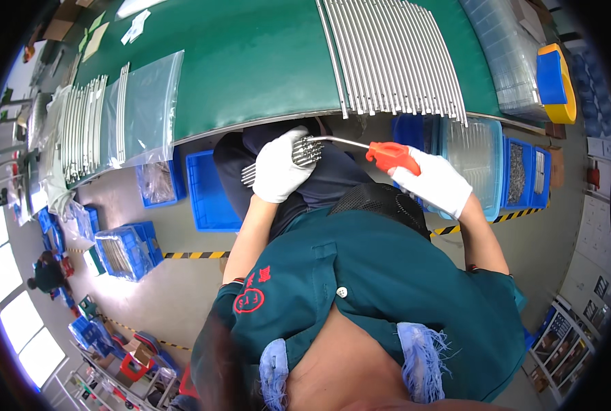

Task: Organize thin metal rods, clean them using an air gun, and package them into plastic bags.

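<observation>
My left hand (283, 166), in a white glove, is closed around a bundle of thin metal rods (307, 152), held over my lap just off the table's front edge. The rods' ends face right, and their other ends stick out below the hand on the left. In my right hand (437, 183), also gloved in white, is a red air blow gun (391, 156) with a long, thin, bent nozzle. The nozzle reaches left to the rod ends; whether it touches them I cannot tell.
On the green table (250, 61) lies a row of metal rods (394, 58), with more rods (83, 127) on plastic bags at the left. Clear trays (507, 55) and a yellow tape roll (558, 83) sit at the right. Blue bins (206, 192) stand below the table.
</observation>
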`<state>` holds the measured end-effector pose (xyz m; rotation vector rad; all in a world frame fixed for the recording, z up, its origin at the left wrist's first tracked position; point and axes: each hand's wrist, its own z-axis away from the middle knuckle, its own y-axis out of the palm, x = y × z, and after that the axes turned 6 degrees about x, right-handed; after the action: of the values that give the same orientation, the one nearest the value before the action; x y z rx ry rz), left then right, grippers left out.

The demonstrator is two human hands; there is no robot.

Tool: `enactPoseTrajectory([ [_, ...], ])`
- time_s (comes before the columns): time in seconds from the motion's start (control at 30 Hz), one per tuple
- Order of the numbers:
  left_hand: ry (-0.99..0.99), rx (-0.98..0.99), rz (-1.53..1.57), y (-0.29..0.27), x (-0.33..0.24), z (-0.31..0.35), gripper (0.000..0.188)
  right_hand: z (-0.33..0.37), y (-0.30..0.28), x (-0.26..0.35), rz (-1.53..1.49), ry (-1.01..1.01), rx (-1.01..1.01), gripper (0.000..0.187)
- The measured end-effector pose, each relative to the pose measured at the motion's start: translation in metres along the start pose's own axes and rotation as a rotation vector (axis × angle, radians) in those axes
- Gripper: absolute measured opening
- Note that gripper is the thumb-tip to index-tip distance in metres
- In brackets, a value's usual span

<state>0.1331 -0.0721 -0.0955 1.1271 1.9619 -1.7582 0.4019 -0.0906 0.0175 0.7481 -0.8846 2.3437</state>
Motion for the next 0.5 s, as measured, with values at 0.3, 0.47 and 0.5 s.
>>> enactPoseTrajectory([
  [0.3, 0.016, -0.008, -0.043, 0.0003, 0.002, 0.0021, 0.039, -0.001, -0.0025, -0.007, -0.03, -0.015, -0.031, 0.053],
  [0.47, 0.004, 0.025, -0.016, -0.0002, 0.0024, 0.001, 0.038, 0.0001, 0.0004, -0.0077, -0.057, -0.003, 0.008, 0.053],
  [0.5, -0.005, 0.034, -0.023, -0.0004, 0.0019, 0.0008, 0.037, 0.0019, 0.0, -0.0052, -0.057, -0.002, 0.006, 0.053],
])
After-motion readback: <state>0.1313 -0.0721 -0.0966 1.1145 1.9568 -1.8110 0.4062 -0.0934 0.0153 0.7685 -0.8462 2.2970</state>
